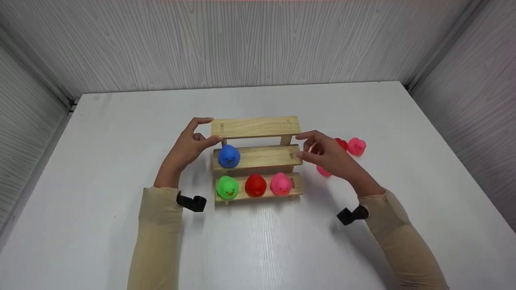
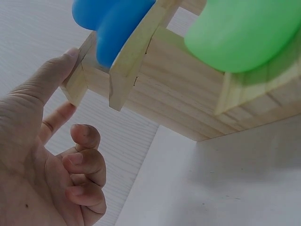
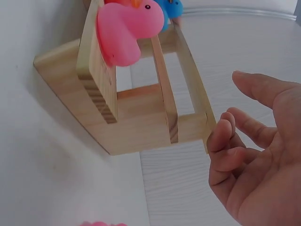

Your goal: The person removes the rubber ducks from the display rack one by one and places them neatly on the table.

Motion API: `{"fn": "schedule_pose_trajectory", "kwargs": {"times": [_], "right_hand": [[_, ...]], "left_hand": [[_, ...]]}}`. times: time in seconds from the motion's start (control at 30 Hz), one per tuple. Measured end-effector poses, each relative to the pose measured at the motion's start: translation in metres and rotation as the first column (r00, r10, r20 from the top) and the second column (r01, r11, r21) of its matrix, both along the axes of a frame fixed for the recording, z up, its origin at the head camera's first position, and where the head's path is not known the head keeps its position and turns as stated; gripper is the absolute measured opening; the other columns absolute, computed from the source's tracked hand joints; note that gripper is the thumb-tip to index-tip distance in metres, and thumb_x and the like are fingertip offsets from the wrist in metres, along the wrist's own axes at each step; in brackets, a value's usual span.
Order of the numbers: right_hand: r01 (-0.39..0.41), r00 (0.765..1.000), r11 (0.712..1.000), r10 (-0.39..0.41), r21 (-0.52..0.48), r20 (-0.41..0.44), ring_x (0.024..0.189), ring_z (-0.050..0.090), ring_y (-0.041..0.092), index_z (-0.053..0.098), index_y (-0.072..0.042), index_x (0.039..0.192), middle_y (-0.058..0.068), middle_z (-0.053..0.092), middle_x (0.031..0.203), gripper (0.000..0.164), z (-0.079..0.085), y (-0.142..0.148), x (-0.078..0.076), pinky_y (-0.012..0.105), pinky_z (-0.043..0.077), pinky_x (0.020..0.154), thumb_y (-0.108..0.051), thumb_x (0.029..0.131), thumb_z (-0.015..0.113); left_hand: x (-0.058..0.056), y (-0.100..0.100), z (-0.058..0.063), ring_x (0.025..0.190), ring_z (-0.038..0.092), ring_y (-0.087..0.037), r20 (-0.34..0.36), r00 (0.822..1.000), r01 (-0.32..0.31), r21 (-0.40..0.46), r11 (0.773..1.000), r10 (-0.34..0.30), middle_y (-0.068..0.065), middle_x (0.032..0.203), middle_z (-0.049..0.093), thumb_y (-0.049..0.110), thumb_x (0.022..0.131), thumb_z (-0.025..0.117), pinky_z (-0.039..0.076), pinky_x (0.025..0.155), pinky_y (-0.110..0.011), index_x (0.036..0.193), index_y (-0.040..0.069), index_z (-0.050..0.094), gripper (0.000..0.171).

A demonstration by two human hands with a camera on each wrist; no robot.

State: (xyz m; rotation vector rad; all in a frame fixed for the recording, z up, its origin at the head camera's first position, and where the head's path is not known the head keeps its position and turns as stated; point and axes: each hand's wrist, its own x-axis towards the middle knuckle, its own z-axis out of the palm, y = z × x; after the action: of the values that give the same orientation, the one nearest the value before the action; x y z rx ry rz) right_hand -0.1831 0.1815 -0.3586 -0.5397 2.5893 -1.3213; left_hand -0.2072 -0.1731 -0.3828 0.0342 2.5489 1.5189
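A three-step wooden rack (image 1: 258, 127) stands on the table in the head view. Thumb and index finger of my left hand (image 1: 186, 147) pinch the left end of its top step; the other fingers are curled in the left wrist view. At the rack's right end is my right hand (image 1: 329, 156), its thumb apart and its fingers loosely bent, with nothing held. Whether a fingertip touches the wood there, I cannot tell. A blue rubber duck (image 1: 229, 156) sits at the left of the middle step. Green (image 1: 227, 187), red (image 1: 255, 185) and pink (image 1: 281, 184) rubber ducks line the bottom step.
Right of the rack, partly behind my right hand, lie a red duck (image 1: 342, 143) and a pink duck (image 1: 323, 171). Another pink duck (image 1: 356, 146) is beside them. The white table (image 1: 258, 249) meets grey wood-grain panels (image 1: 258, 44) at the back.
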Motion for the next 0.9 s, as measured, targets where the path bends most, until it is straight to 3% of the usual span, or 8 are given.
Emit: {"fn": "schedule_pose_trajectory", "kwargs": {"times": [0.2, 0.47, 0.7, 0.9], "right_hand": [[-0.067, 0.998, 0.996, 0.067, -0.054, 0.007, 0.075, 0.052, 0.02, 0.055, -0.009, 0.129, 0.006, 0.056, 0.096, 0.042, 0.001, -0.029, 0.003, 0.023, 0.043, 0.065, -0.016, 0.09, 0.067], [-0.121, 0.992, 0.99, 0.124, -0.07, 0.03, 0.074, 0.051, 0.018, 0.053, -0.01, 0.131, 0.007, 0.057, 0.096, 0.045, 0.0, -0.064, 0.004, 0.022, 0.044, 0.066, -0.019, 0.089, 0.069], [-0.143, 0.989, 0.987, 0.145, -0.079, 0.015, 0.074, 0.052, 0.017, 0.054, -0.011, 0.13, 0.006, 0.058, 0.094, 0.045, -0.002, -0.085, 0.006, 0.024, 0.045, 0.069, -0.021, 0.089, 0.07], [-0.152, 0.985, 0.984, 0.158, -0.09, 0.062, 0.074, 0.051, 0.016, 0.053, -0.011, 0.129, 0.004, 0.055, 0.092, 0.043, -0.005, -0.099, 0.006, 0.024, 0.045, 0.067, -0.02, 0.09, 0.068]], "left_hand": [[0.0, 0.002, 0.001, 0.07, 0.037, -0.016, -0.007, 1.0, -0.008, 0.016, 1.0, 0.008, -0.001, 0.075, 0.045, 0.046, 0.085, 0.069, 0.031, 0.063, -0.029, 0.145, 0.029, 0.038, 0.069], [0.001, 0.002, 0.0, 0.071, 0.037, -0.017, -0.004, 1.0, -0.014, 0.015, 1.0, 0.014, -0.001, 0.075, 0.044, 0.05, 0.084, 0.07, 0.031, 0.065, -0.029, 0.144, 0.029, 0.038, 0.071], [0.0, 0.001, -0.001, 0.072, 0.038, -0.017, 0.004, 1.0, -0.008, 0.015, 1.0, 0.008, -0.002, 0.075, 0.045, 0.051, 0.084, 0.069, 0.031, 0.066, -0.029, 0.145, 0.029, 0.037, 0.072], [0.001, 0.001, 0.001, 0.072, 0.038, -0.017, 0.018, 1.0, -0.01, 0.008, 1.0, 0.01, -0.002, 0.076, 0.045, 0.054, 0.083, 0.069, 0.031, 0.065, -0.029, 0.145, 0.03, 0.037, 0.074]]}}
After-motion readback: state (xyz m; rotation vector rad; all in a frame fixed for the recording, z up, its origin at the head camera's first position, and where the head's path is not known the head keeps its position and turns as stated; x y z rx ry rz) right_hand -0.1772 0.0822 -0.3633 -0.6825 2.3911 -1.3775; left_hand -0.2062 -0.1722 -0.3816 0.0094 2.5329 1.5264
